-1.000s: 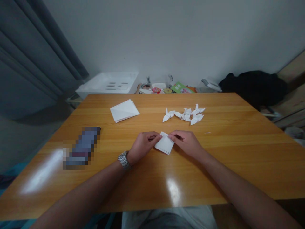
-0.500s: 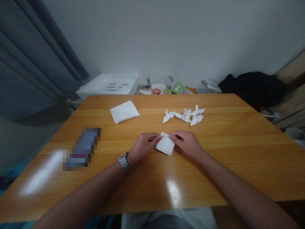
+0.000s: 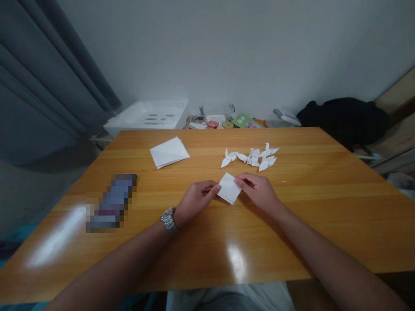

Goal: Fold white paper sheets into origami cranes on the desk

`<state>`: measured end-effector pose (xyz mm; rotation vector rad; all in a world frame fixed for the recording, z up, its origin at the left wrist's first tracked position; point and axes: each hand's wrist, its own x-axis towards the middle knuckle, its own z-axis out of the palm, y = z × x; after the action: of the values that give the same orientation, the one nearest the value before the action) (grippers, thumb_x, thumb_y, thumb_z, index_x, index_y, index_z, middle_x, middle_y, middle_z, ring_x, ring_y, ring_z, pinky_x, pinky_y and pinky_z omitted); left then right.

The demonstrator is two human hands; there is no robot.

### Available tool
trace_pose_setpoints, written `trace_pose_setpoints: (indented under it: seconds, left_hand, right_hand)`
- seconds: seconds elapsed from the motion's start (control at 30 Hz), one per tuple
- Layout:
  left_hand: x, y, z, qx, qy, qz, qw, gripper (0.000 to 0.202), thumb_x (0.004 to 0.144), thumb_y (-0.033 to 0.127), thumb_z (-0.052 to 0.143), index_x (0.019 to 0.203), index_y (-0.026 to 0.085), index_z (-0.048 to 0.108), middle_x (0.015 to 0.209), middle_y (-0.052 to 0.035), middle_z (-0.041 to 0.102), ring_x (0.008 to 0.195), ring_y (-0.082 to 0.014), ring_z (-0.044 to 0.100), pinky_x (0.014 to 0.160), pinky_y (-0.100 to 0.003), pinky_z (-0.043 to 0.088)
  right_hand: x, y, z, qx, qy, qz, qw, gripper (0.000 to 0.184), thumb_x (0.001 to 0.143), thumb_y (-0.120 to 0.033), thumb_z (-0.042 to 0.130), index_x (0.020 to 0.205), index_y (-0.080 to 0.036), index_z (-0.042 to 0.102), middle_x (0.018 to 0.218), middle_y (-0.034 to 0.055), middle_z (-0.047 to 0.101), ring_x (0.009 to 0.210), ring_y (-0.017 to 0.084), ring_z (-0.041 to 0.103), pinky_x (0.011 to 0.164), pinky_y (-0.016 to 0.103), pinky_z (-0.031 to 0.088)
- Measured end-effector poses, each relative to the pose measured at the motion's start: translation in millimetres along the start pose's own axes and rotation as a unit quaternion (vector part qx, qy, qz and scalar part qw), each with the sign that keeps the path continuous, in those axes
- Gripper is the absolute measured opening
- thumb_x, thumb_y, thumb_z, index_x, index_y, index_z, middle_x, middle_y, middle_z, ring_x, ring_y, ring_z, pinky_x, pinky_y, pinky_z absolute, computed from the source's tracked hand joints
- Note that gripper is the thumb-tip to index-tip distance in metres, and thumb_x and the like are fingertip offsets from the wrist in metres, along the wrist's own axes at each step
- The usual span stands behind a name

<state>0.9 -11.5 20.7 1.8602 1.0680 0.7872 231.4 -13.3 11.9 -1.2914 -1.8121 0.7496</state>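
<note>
A small white paper square (image 3: 229,188) is pinched at its side corners by the fingertips of the left hand (image 3: 194,201) and the right hand (image 3: 259,192), just above the wooden table (image 3: 311,216), near the folded paper cranes (image 3: 251,157).

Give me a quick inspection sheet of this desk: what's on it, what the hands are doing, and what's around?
Surface: wooden table, glossy with glare.
Job's things: small white paper square, pinched at its edges by both hands.
Clutter: folded paper cranes, paper stack, blurred-out object.
Hands: left hand, wristwatch; right hand.
Cables: nothing seen.
Surroundings: grey curtain, white bin, dark bag.
</note>
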Motion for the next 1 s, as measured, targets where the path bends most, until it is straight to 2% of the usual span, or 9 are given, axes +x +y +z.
trace_pose_setpoints:
  seconds: [0.2, 0.47, 0.8, 1.0]
  left_hand:
    - [-0.4, 0.5, 0.7, -0.012, -0.001, -0.002, 1.000, 0.035, 0.098, 0.042, 0.048, 0.095, 0.014, 0.070, 0.089, -0.0055, 0.074, 0.079, -0.0170, 0.066, 0.068, -0.022, 0.049]
    - [2.0, -2.4, 1.0, 0.018, 0.008, -0.008, 1.000, 0.036, 0.098, 0.042, 0.049, 0.089, 0.015, 0.070, 0.085, -0.0035, 0.073, 0.076, -0.0163, 0.065, 0.066, -0.022, 0.046]
    - [-0.6, -3.1, -0.9, 0.108, 0.006, 0.003, 0.994, 0.037, 0.100, 0.042, 0.044, 0.087, 0.017, 0.068, 0.078, -0.0017, 0.070, 0.067, -0.0142, 0.061, 0.061, -0.022, 0.040]
    - [-0.5, -3.4, 0.1, 0.085, -0.012, -0.017, 0.996, 0.036, 0.102, 0.042, 0.041, 0.087, 0.019, 0.065, 0.072, -0.0009, 0.071, 0.064, -0.0138, 0.065, 0.062, -0.022, 0.044]
  right_hand:
    - [-1.4, -3.7, 1.5, 0.001, -0.018, -0.003, 1.000, 0.024, 0.095, -0.036, 0.056, 0.090, -0.019, 0.072, 0.084, 0.0022, 0.074, 0.075, 0.017, 0.065, 0.068, 0.027, 0.047]
    - [-0.8, -5.3, 2.6, -0.003, -0.024, -0.002, 1.000, 0.023, 0.095, -0.034, 0.056, 0.086, -0.020, 0.071, 0.081, 0.0015, 0.073, 0.072, 0.017, 0.063, 0.066, 0.026, 0.045]
    - [-2.5, -3.8, 2.7, 0.008, -0.026, -0.001, 1.000, 0.024, 0.096, -0.035, 0.056, 0.086, -0.019, 0.071, 0.080, 0.0015, 0.072, 0.072, 0.016, 0.062, 0.065, 0.026, 0.044]
    - [-1.7, -5.0, 2.1, 0.004, -0.024, 0.012, 1.000, 0.024, 0.095, -0.036, 0.056, 0.088, -0.020, 0.072, 0.082, 0.0022, 0.073, 0.073, 0.018, 0.063, 0.067, 0.028, 0.045]
